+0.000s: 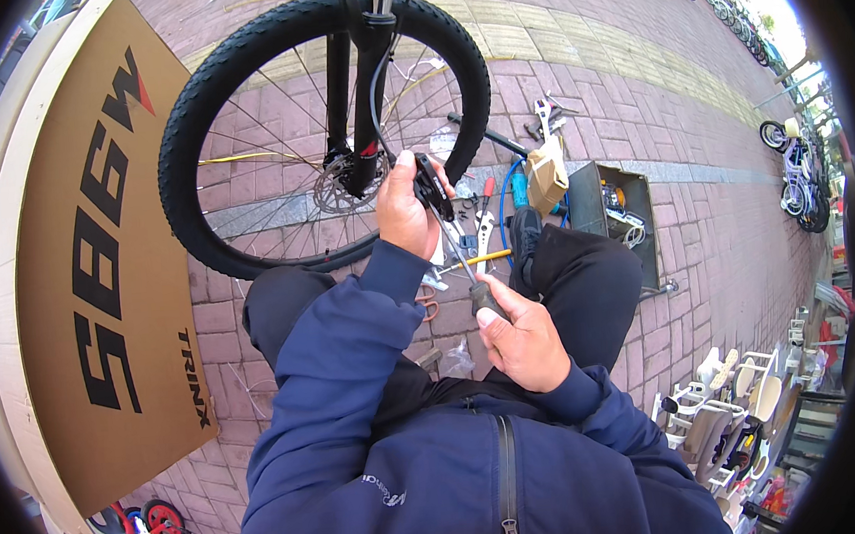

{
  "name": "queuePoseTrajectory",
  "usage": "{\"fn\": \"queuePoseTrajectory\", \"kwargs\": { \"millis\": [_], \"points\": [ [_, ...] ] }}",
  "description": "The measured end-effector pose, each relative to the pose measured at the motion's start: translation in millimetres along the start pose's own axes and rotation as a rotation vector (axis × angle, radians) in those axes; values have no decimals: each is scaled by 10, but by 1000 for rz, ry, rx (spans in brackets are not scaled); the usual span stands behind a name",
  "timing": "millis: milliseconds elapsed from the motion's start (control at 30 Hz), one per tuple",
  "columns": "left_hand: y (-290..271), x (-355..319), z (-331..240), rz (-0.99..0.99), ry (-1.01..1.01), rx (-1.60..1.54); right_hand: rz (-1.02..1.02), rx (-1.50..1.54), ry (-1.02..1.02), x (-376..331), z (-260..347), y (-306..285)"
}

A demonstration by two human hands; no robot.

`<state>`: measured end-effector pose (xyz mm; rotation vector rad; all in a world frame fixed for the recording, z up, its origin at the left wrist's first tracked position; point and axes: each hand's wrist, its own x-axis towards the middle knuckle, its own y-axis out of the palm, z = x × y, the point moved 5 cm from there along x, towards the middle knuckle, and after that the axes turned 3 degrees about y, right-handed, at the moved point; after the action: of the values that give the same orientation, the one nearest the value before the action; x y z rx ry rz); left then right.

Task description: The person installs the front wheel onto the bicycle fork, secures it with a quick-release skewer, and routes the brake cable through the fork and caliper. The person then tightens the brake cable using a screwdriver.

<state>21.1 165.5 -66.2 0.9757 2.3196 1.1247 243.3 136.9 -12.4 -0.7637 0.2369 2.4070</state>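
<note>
My left hand [410,209] is closed around a black brake caliper [432,186], which hangs on a dark cable [376,99] running down along the fork. In my right hand [528,343] is a screwdriver [485,298], gripped by its dark handle between thumb and fingers. Its shaft slants up and its tip meets the caliper; the exact contact spot is too small to make out. Just beyond my left hand stands a bicycle's front wheel [179,174] with a knobby black tire, a disc rotor [330,187] and a black fork [337,91].
A large cardboard box [156,313] stands at left. Wrenches [485,234], a yellow-handled tool [486,259] and small parts lie on the brick paving. An open toolbox [590,203] is beyond my right knee, beside a brown paper packet [546,176]. Child seats [725,415] stand at lower right.
</note>
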Motion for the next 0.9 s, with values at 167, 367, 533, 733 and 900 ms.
{"fn": "queuePoseTrajectory", "kwargs": {
  "millis": [167, 367, 533, 733, 900],
  "points": [
    [-139, 208, -244, 33, -123, 349, -121, -605, -336, 83, -282, -86],
    [-295, 342, -537, 75, -261, 600, 236, -1085, -43, 636, -933, 56],
    [-277, 352, -632, 109, -418, 517, 67, -895, -249, 1124, -276, -128],
    [-57, 257, -525, 465, -560, 254, 5, -394, -481, 1643, 1065, -457],
    [174, 153, -283, 802, -767, 383, 500, 152, -557, 1679, 1555, -286]
  ]
}}
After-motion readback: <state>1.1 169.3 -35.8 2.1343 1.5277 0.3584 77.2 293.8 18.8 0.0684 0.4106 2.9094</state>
